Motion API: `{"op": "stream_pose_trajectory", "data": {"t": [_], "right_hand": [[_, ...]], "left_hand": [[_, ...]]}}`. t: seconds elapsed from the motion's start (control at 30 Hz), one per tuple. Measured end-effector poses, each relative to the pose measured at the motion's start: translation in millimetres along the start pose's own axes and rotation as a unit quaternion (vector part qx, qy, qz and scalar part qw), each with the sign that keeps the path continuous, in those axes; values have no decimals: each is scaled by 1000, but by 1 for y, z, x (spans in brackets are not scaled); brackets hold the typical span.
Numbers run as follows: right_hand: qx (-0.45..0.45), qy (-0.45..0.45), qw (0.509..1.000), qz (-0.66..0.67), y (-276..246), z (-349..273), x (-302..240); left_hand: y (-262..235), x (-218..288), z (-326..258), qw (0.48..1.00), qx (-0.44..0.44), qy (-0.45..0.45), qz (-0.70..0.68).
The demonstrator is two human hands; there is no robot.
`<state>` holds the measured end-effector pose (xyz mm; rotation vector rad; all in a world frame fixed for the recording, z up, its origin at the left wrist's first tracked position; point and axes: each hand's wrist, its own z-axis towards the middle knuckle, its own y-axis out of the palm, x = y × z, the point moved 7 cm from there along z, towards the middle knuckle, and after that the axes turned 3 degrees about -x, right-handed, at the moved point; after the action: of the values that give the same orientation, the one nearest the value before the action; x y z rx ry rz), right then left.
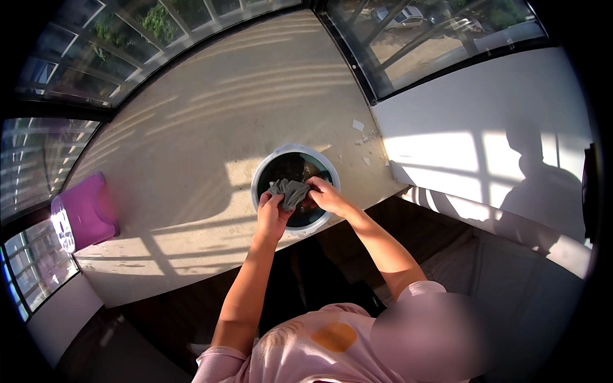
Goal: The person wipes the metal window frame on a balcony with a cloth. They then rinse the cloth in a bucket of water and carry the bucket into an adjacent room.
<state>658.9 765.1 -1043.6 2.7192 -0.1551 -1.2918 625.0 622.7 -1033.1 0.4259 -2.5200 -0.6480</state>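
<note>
A crumpled grey cloth [290, 193] is bunched between my two hands, above a round white-rimmed basin [258, 171]. Dark liquid [281, 167] shows inside the basin, with some lighter patches on it. My left hand [273, 217] grips the cloth at its lower left side, fingers closed. On the other side my right hand [324, 195] pinches the cloth's right edge. Whether the cloth touches the liquid is hidden by the hands and the folds.
The basin stands near the front edge of a pale ledge [185, 147]. At the far left a purple plastic stool [89, 210] lies on its side. Small white scraps [358, 125] are scattered by the right wall [485, 108]. Barred windows [147, 45] border the ledge.
</note>
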Motion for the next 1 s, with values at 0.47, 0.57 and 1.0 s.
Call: {"op": "stream_pose_trajectory", "data": {"t": [0.47,0.57,1.0], "right_hand": [[163,-107,915,-353,34,34,-5],[107,-178,946,-251,75,-13,-52],[301,-228,836,-398,8,-8,-30]], "left_hand": [[-35,-47,43,985,60,-155,36],[-34,-38,56,974,-115,-154,-119],[-18,-28,41,988,104,-27,109]]}}
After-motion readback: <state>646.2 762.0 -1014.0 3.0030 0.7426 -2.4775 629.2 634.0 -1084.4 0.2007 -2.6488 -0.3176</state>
